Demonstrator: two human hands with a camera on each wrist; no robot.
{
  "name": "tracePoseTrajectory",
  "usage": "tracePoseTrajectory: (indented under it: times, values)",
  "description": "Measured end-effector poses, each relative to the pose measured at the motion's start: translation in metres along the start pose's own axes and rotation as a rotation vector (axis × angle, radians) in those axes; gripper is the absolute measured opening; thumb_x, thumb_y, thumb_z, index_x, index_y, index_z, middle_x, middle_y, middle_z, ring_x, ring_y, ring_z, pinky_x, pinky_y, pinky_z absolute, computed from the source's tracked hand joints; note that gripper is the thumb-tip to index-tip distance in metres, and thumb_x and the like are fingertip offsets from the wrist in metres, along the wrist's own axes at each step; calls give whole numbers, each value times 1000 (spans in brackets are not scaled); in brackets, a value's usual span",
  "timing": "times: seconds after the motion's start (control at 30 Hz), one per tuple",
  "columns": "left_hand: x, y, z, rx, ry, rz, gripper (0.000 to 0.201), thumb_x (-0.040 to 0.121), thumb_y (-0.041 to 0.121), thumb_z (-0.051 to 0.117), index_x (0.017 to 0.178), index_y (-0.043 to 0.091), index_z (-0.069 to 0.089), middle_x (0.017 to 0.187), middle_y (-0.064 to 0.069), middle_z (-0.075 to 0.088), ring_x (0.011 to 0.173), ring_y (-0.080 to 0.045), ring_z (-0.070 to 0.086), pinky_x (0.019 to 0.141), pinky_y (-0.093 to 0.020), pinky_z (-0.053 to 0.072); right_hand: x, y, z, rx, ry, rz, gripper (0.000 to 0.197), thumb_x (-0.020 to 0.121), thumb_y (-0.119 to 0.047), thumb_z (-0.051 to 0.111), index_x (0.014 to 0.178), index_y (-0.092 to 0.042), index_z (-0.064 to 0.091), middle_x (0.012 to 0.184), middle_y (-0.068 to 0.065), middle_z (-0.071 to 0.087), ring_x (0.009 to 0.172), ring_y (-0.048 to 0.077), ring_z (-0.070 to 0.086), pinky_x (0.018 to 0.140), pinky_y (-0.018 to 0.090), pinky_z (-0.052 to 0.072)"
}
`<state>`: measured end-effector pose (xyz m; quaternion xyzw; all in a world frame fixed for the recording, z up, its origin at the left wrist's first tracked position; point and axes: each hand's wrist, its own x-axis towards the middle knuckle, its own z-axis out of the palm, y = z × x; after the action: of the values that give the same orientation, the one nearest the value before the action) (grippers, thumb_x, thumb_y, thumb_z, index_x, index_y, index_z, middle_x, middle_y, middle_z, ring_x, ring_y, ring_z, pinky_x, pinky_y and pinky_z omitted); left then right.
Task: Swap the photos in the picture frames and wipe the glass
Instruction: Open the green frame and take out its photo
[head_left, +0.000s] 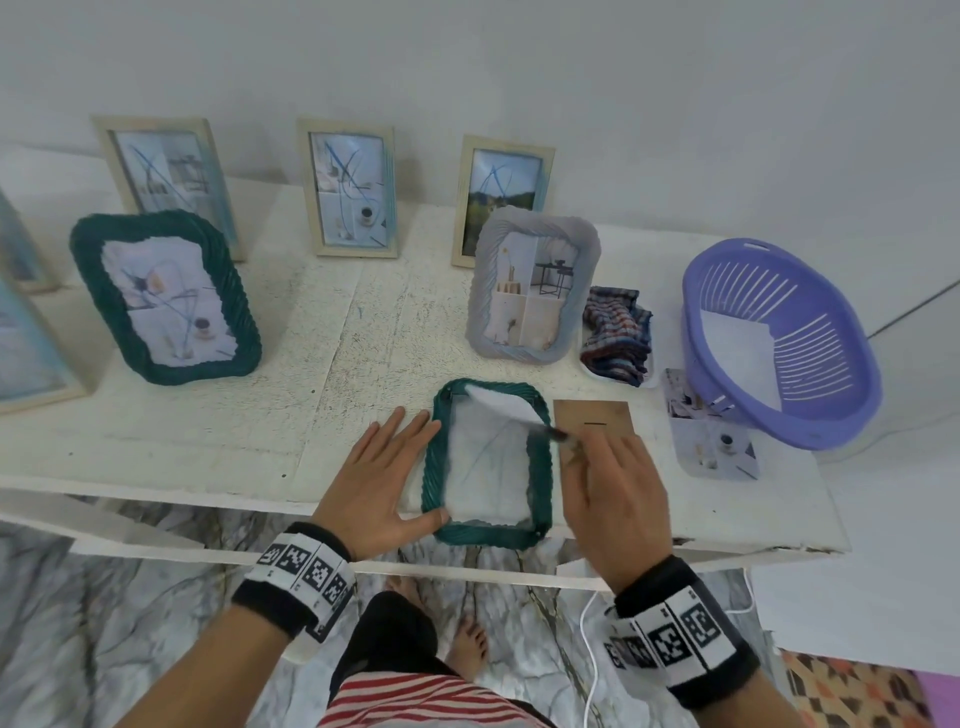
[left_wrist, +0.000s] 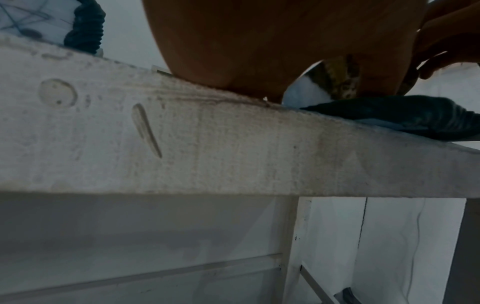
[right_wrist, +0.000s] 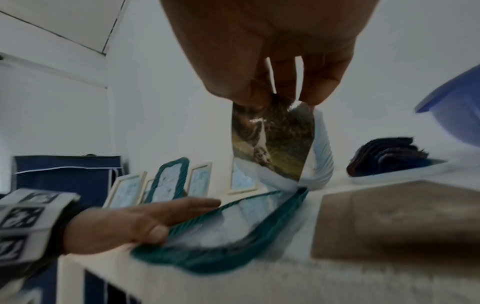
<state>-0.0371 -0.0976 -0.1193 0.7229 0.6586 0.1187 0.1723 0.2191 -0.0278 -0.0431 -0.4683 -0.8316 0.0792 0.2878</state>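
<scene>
While the left hand (head_left: 382, 480) lies flat, fingers straight, against the green frame's (head_left: 487, 535) left edge, the right hand (head_left: 615, 486) pinches a photo (right_wrist: 272, 142) above it.

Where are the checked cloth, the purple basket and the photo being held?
checked cloth (head_left: 616, 335), head view, middle of the folded stack.
purple basket (head_left: 769, 426), head view, front rim.
photo (right_wrist: 272, 142), right wrist view, printed face below the fingers.

Bare tabletop (head_left: 322, 332) lies open left of centre; cloth (head_left: 616, 335) and basket (head_left: 779, 343) crowd the right.
</scene>
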Motion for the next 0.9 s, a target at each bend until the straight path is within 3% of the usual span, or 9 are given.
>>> tracePoseTrajectory:
  times: [0.1, 0.3, 0.37, 0.43, 0.5, 0.6, 0.7, 0.8, 0.9]
  values:
    - [0, -1, -1, -6, -5, 4, 99, 80, 79, 40, 156, 28, 1, 164, 8, -2, 149, -9, -17, 123, -39, -4, 8, 5, -17, 83, 84, 217, 12, 90, -16, 47, 92, -11, 58, 73, -2, 55, 64, 18, 48, 58, 26, 34]
    - [1, 0, -5, -182, -1, -26, 94, 82, 82, 31, 156, 31, 3, 164, 10, -6, 148, -4, -16, 123, -36, -4, 4, 21, -25, 685, 88, 681, 17, 92, -5, 59, 105, -14, 53, 87, 6, 72, 75, 20, 69, 67, 36, 57]
    - [6, 6, -12, -307, 49, -77, 86, 83, 77, 36, 155, 34, 14, 163, 13, -1, 148, -2, -10, 120, -32, 0, -2, 13, -25, 1007, 110, 823, 19, 91, 3, 58, 104, -10, 52, 88, 12, 73, 77, 22, 70, 64, 32, 58]
    - [11, 19, -23, -419, 176, -92, 70, 86, 68, 43, 147, 33, 37, 158, 14, 23, 146, -2, 14, 118, -29, 14, -7, 6, -21, 1198, 112, 916, 22, 91, 9, 54, 105, -6, 49, 88, 14, 70, 75, 23, 70, 62, 31, 59]
    - [18, 36, -37, -603, 238, -106, 52, 91, 60, 54, 132, 30, 56, 139, 15, 52, 129, 3, 43, 110, -25, 34, -12, 0, -13, 1324, 62, 944, 26, 90, 11, 52, 109, -6, 50, 85, 13, 66, 71, 22, 68, 65, 33, 60]
    - [30, 68, -55, -971, 121, -148, 33, 86, 43, 62, 115, 28, 66, 107, 11, 72, 99, -5, 67, 88, -22, 51, -15, -10, -6, 1425, -16, 965, 35, 90, 10, 51, 116, -13, 54, 80, 12, 61, 67, 22, 67, 68, 35, 61]
    - [42, 86, -57, -1039, 114, -128, 12, 90, 18, 67, 101, 22, 67, 85, 4, 74, 79, -13, 70, 71, -21, 51, -14, -16, -5, 1443, -55, 948, 37, 90, 9, 51, 121, -12, 53, 83, 20, 53, 66, 24, 67, 67, 35, 60]
    - [51, 97, -52, -1000, 143, -104, 16, 92, 7, 64, 88, 22, 62, 72, 5, 69, 70, -11, 68, 66, -22, 51, -12, -7, -17, 1317, -87, 912, 34, 91, 5, 55, 123, -8, 52, 92, 28, 64, 73, 31, 70, 71, 40, 60]
    - [63, 108, -49, -998, 158, -109, 15, 94, 6, 62, 95, 21, 64, 73, 9, 69, 70, -8, 65, 67, -20, 50, -7, 24, -38, 929, -72, 774, 17, 93, -7, 60, 109, -13, 56, 90, 12, 73, 81, 29, 71, 77, 50, 58]
